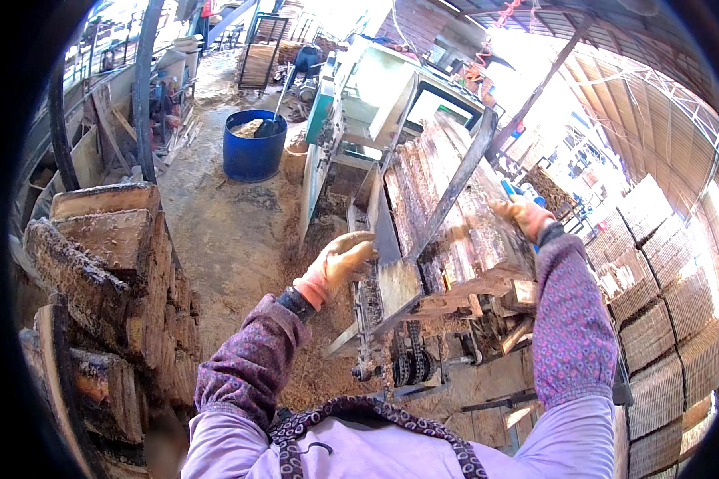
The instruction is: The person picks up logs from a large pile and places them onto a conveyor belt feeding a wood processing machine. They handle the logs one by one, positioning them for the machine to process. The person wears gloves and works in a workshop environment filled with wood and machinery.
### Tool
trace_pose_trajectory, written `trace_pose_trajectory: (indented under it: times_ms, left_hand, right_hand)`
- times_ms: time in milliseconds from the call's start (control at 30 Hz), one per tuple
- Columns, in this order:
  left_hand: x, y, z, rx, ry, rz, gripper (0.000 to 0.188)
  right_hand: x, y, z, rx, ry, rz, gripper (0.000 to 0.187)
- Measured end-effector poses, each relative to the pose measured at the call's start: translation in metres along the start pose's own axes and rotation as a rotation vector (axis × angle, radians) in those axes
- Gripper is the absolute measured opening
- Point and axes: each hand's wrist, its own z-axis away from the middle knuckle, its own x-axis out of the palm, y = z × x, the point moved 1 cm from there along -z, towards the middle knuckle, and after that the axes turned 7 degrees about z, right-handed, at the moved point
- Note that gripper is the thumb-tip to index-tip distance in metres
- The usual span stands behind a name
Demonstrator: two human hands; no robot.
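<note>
A row of rough wooden boards (439, 191) stands on the feed bed of a woodworking machine (383, 92), with a dark metal bar (455, 184) slanting across it. My left hand (335, 267), in an orange-tan glove, is beside the bed's left edge, by a dark metal plate (385, 223). Its fingers are stretched out and hold nothing I can see. My right hand (526, 215), in a similar glove, reaches to the right side of the boards with fingers extended and touching or very near the wood. A blue part (510, 188) shows just beyond it.
Thick bark-edged timber (108, 239) is stacked at the left. Below the bed is a chain drive (411, 366). A blue drum (253, 152) of wood chips stands ahead, with a shovel in it. Strapped stacks of thin boards (671, 319) rise at the right.
</note>
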Motion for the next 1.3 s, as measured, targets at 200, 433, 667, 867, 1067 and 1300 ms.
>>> trace_pose_trajectory:
  times_ms: [200, 433, 667, 867, 1067, 1300]
  left_hand:
    - [0.019, -0.004, 0.003, -0.099, -0.032, -0.085, 0.056]
    - [0.172, -0.007, -0.002, 0.070, -0.203, -0.203, 0.056]
    - [0.226, -0.027, 0.042, 0.219, 0.223, 0.123, 0.046]
    - [0.168, 0.076, 0.203, 0.429, 0.562, -0.083, 0.036]
    - [0.098, 0.229, 0.393, 0.158, 0.916, -1.327, 0.047]
    - [-0.023, 0.256, 0.611, -0.281, 1.393, -1.605, 0.062]
  right_hand:
    - [0.014, 0.063, 0.107, -0.099, -0.020, -0.720, 0.047]
    - [0.116, 0.107, 0.242, -0.372, 0.428, -0.647, 0.070]
    - [0.231, 0.101, 0.250, -0.622, 0.270, -0.765, 0.080]
    - [0.162, 0.116, 0.218, -0.750, 0.688, -0.522, 0.035]
    - [0.167, 0.158, 0.180, -0.622, 0.846, -0.777, 0.047]
    - [0.248, 0.012, 0.189, -0.901, 0.317, -0.811, 0.051]
